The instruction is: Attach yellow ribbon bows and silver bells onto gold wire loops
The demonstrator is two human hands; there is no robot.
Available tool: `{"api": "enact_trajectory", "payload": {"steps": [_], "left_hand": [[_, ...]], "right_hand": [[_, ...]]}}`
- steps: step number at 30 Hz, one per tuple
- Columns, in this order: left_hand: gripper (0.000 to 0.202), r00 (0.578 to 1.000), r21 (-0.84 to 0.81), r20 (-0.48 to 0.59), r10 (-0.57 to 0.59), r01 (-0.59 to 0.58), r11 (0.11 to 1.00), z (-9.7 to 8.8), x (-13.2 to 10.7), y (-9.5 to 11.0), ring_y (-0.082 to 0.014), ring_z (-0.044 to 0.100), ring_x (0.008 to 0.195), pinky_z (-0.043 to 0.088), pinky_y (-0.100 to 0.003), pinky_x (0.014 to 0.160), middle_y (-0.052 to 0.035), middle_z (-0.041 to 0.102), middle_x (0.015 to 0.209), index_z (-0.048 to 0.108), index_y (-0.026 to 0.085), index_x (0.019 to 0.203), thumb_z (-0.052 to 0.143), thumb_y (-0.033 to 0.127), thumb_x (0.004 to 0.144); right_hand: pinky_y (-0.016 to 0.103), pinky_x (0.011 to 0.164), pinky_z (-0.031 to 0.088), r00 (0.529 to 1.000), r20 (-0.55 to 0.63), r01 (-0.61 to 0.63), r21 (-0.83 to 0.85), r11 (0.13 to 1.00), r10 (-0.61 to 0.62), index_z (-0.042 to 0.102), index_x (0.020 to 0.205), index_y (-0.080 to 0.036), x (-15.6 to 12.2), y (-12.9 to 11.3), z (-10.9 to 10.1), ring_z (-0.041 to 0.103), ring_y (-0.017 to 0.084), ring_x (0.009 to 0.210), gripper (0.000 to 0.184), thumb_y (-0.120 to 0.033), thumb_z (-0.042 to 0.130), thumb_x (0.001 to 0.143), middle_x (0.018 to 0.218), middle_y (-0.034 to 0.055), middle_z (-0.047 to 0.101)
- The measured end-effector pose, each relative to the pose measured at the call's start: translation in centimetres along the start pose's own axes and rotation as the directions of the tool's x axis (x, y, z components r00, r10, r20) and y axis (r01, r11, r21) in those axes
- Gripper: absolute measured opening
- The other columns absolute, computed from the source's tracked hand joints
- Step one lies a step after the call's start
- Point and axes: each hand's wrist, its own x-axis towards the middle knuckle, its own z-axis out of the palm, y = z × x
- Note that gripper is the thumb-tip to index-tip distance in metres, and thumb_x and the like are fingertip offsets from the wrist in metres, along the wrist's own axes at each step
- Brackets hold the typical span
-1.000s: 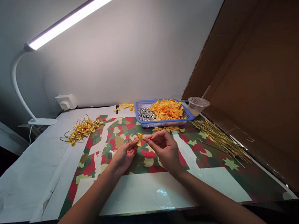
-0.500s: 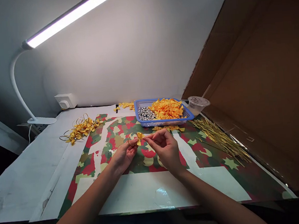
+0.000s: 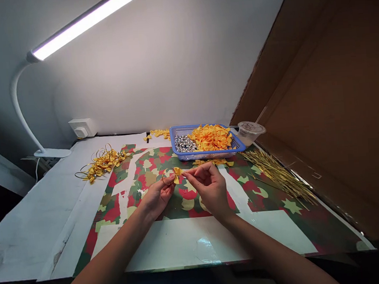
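Over the middle of the table, a small yellow ribbon bow (image 3: pixel 178 174) with a looped gold wire tie sits between my two hands. My left hand (image 3: pixel 158 197) pinches it from the left, thumb and forefinger together, the wire loop curving above them. From the right, my right hand (image 3: pixel 210 187) pinches at the bow's right side with thumb and forefinger; the exact bit between those fingertips is too small to make out. Behind my hands stands a blue basket (image 3: pixel 210 156) holding silver bells (image 3: pixel 185 143) and a heap of yellow bows (image 3: pixel 213 137).
A pile of wired yellow bows (image 3: pixel 104 163) lies at left. Gold wire ties (image 3: pixel 280 174) are bunched at right, near a lidded plastic cup (image 3: pixel 251 132). A white lamp (image 3: pixel 52 153) stands at back left. A cardboard wall (image 3: pixel 331 104) closes off the right side.
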Motion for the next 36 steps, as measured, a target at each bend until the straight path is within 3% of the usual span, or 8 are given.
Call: {"api": "enact_trajectory", "payload": {"steps": [13,23,36], "left_hand": [[0.021,1.000,-0.006,0.008,0.007,-0.007,1.000,0.23,-0.26,0.08,-0.0067,0.061,0.059,0.052,-0.013,0.060,-0.0048,0.067,0.069,0.069,0.006,0.070,0.054,-0.002,0.082],[0.023,0.999,-0.012,-0.028,0.043,-0.043,0.999,0.31,-0.27,0.21,-0.0066,0.061,0.059,0.052,-0.012,0.058,-0.0040,0.068,0.068,0.068,0.008,0.069,0.053,-0.003,0.082],[0.020,0.996,-0.019,-0.061,0.059,-0.060,0.998,0.23,-0.23,0.22,-0.0056,0.060,0.055,0.052,-0.012,0.056,-0.0032,0.066,0.066,0.067,0.008,0.069,0.054,-0.003,0.080]], "right_hand": [[0.029,0.067,0.055,0.997,-0.013,-0.072,0.069,0.995,0.073,0.044,0.068,-0.021,0.37,0.12,-0.13,0.065,0.015,0.071,0.033,-0.029,0.075,0.067,0.069,-0.0027,0.064],[0.027,0.067,0.056,0.995,0.093,0.035,-0.199,0.979,-0.017,0.059,0.074,-0.020,0.26,-0.25,-0.81,0.064,0.013,0.067,0.012,-0.029,0.068,0.075,0.072,-0.0014,0.064],[0.026,0.066,0.057,0.996,0.090,-0.010,-0.192,0.981,0.028,0.061,0.073,-0.019,0.37,-0.21,-0.98,0.065,0.013,0.065,0.012,-0.028,0.068,0.074,0.071,-0.0010,0.065]]}}
